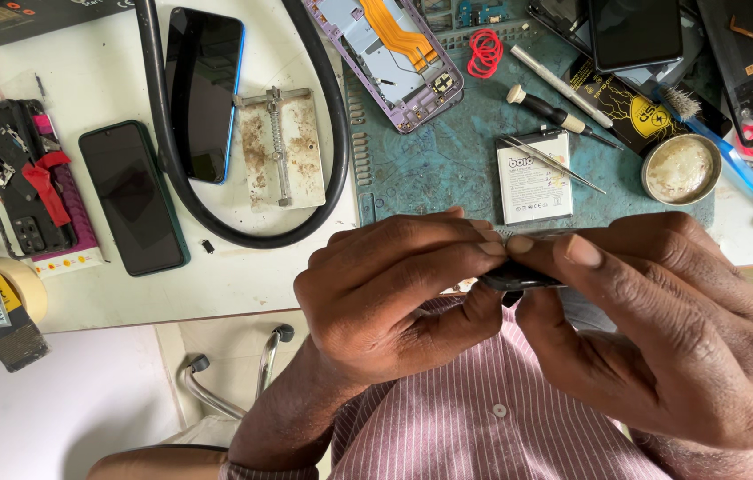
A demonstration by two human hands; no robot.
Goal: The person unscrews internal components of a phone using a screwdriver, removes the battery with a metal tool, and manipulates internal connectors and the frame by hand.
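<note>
Pinching a thin dark phone part (519,281) between left hand (394,298) and right hand (661,329), we risk snapping it by overbending.

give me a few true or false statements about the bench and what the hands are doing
1. Both hands pinch one small dark part between them. True: the left hand and right hand meet on the small dark part.
2. The opened purple phone frame lies on the white table. False: it lies mostly on the teal work mat.
3. Tweezers rest across the white battery. True.
4. The red rubber bands lie beside the dark green phone. False: they lie on the mat by the purple frame; the dark green phone is far off on the table.
5. A black cable loops around the metal holder plate. True.
</note>
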